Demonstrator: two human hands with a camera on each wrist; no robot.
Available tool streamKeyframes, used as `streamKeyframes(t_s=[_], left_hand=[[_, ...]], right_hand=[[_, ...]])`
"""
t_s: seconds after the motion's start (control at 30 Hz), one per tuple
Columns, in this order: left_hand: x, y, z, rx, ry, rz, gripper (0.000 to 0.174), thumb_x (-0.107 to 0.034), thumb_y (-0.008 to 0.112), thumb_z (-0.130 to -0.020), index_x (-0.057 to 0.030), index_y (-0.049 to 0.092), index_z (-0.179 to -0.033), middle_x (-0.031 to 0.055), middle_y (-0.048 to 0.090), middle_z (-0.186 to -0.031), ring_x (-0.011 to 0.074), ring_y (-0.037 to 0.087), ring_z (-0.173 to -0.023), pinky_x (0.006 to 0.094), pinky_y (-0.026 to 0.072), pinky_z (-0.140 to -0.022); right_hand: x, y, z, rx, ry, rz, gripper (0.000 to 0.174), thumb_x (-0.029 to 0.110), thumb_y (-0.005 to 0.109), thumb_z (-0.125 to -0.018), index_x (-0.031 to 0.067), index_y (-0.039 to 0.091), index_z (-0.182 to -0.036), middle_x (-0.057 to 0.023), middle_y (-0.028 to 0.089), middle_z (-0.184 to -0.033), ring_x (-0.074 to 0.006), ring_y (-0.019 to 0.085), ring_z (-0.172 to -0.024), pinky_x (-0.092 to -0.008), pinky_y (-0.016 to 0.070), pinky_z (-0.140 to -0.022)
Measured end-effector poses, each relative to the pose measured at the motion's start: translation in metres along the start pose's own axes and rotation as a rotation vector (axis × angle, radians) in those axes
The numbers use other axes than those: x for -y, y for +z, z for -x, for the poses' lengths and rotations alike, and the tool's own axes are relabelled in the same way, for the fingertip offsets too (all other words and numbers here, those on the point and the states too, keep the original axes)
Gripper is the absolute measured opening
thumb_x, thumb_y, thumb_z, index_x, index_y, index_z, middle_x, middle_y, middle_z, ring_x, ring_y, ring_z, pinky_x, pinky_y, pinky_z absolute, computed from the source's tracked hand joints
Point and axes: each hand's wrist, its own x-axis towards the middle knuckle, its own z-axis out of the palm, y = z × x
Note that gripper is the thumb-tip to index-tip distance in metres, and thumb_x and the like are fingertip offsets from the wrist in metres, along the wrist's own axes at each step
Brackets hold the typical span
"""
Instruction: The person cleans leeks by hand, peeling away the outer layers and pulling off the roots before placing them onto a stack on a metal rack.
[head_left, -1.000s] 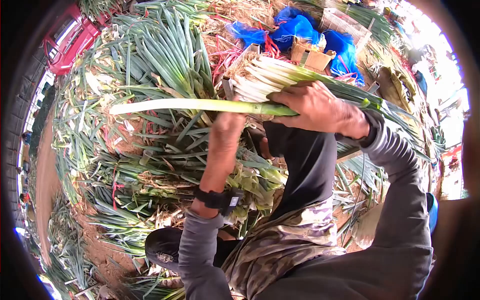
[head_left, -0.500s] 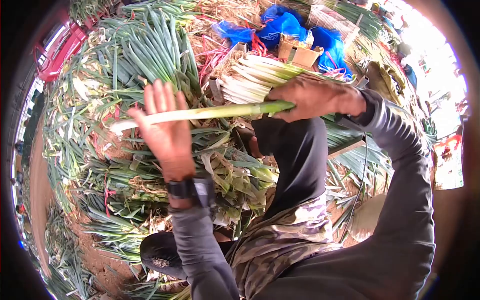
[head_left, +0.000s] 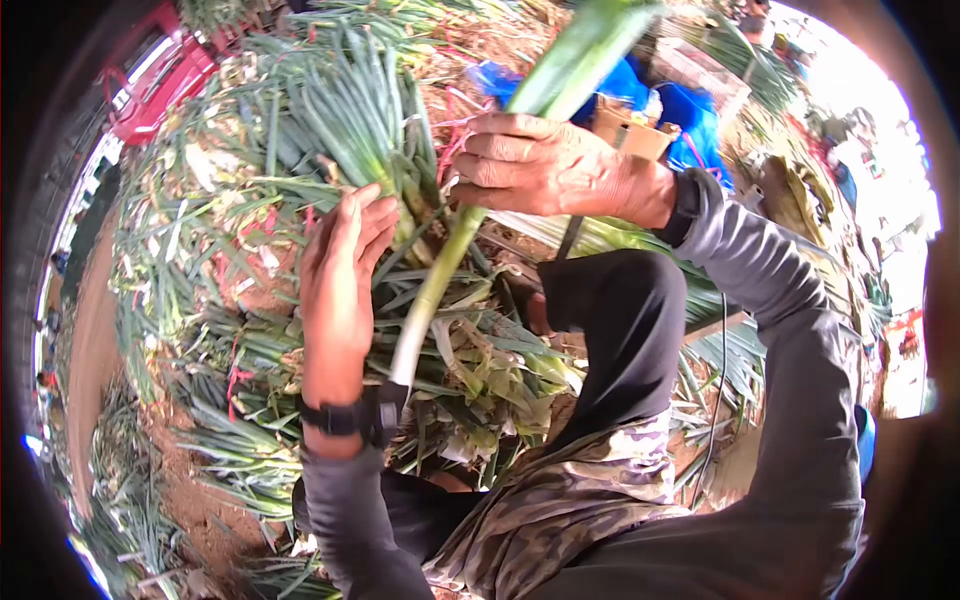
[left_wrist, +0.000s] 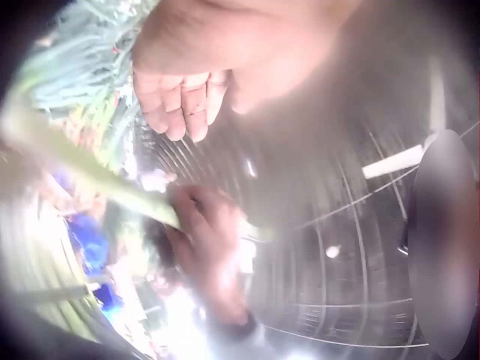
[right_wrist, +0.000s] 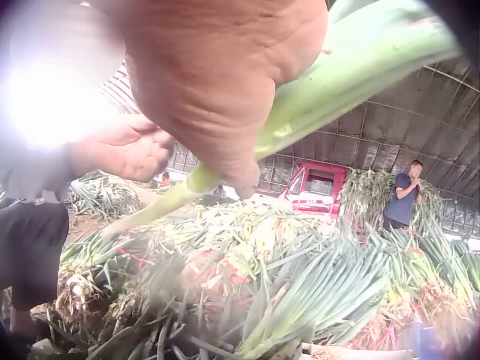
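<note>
In the head view my right hand grips a long green onion around its stalk. The white root end points down toward my left wrist, and the broad green leaves rise up and away past the fingers. To the left of the stalk is my left hand, its fingers loosely bent with nothing between them. The left wrist view shows this hand apart from the onion. Seen from the right wrist, the green part of the onion runs up out of the grip.
Peeled green onions lie in a rack by my knee, partly behind the right arm. A leafy bunch lies ahead, among heaps of leaves. Blue netting and a cardboard box sit beyond. A person stands near a red vehicle.
The green onion has swung from lying across to a steep slant, leaves away, root end toward me. The left hand has left the stalk, moved left, and its fingers have bent somewhat.
</note>
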Motion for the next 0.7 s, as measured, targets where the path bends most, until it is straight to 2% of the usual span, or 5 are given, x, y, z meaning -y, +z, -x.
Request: streamKeyframes(t_s=[0.17, 0.33, 0.47, 0.6, 0.7], left_hand=[[0.064, -0.061, -0.039, 0.212, -0.248, 0.265, 0.05, -0.045, 0.049, -0.105, -0.0044, 0.056, -0.134, 0.0063, 0.067, -0.12, 0.0189, 0.063, -0.113, 0.0384, 0.0481, -0.103], [0.043, -0.076, -0.016, 0.054, -0.039, 0.649, 0.042, -0.036, 0.041, -0.109, -0.0063, 0.055, -0.133, 0.0048, 0.063, -0.126, 0.019, 0.063, -0.113, 0.0352, 0.0515, -0.099], [0.051, -0.128, 0.004, -0.179, -0.027, 0.632, 0.042, -0.038, 0.054, -0.105, -0.0049, 0.057, -0.131, 0.0083, 0.066, -0.121, 0.0225, 0.064, -0.109, 0.0384, 0.0536, -0.097], [0.042, -0.165, 0.016, -0.292, 0.087, 0.607, 0.043, -0.042, 0.063, -0.099, -0.0046, 0.061, -0.122, 0.0085, 0.068, -0.102, 0.0228, 0.068, -0.092, 0.047, 0.0566, -0.095], [0.046, -0.183, 0.018, -0.379, 0.232, 0.613, 0.033, -0.031, 0.065, -0.1, -0.0046, 0.061, -0.12, 0.0066, 0.067, -0.106, 0.0195, 0.065, -0.098, 0.0513, 0.0533, -0.103]], right_hand=[[0.041, 0.032, -0.067, -0.117, 0.019, -0.112, 0.047, 0.017, 0.063, -0.076, 0.0135, 0.066, -0.122, -0.0057, 0.056, -0.137, -0.0234, 0.051, -0.134, -0.0368, 0.041, -0.116], [0.098, 0.071, -0.12, -0.131, 0.211, -0.32, 0.065, 0.015, 0.059, -0.08, 0.0213, 0.05, -0.145, -0.006, 0.041, -0.155, -0.0237, 0.042, -0.142, -0.0368, 0.0375, -0.118], [0.126, 0.082, -0.141, -0.214, 0.479, -0.685, 0.065, 0.007, 0.062, -0.084, 0.0161, 0.049, -0.147, -0.0106, 0.046, -0.149, -0.0313, 0.05, -0.134, -0.0404, 0.0443, -0.113], [0.163, 0.096, -0.149, -0.168, 0.755, -1.297, 0.03, 0.023, 0.065, -0.099, 0.0034, 0.067, -0.122, -0.0171, 0.068, -0.114, -0.0319, 0.068, -0.105, -0.0389, 0.0559, -0.09], [0.204, 0.104, -0.165, -0.044, 0.719, -1.378, 0.051, 0.039, 0.076, -0.089, 0.0035, 0.065, -0.123, -0.0176, 0.066, -0.118, -0.0323, 0.068, -0.102, -0.0411, 0.055, -0.09]])
